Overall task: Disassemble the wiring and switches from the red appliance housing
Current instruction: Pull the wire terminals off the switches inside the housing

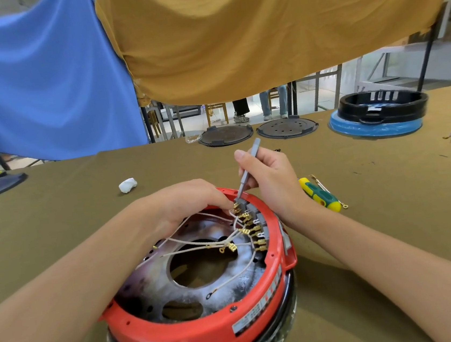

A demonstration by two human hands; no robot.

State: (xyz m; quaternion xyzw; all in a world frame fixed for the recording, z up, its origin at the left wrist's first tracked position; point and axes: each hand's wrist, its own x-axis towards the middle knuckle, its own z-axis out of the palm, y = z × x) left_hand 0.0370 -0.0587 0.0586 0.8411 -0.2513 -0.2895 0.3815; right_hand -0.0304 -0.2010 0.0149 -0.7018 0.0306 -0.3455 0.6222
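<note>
Glossy red round housing (198, 339); left hand (183, 203) pinches white wires (198, 242), right hand (270, 177) grips slim metal tweezers (247, 171).

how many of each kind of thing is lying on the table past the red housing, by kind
round dark plates: 2
black ring housing: 1
yellow-green screwdriver: 1
white wad: 1
total: 5

Both bare forearms reach forward from the lower corners and converge toward the middle. The left hand (183, 203) lies palm down, wrist bent, its fingers curled downward with the fingertips pinching together at the far right. The right hand (271, 176) stands more upright, thumb raised, fingers wrapped around a slim grey tool (246, 169) that slants down toward the left fingertips.
</note>
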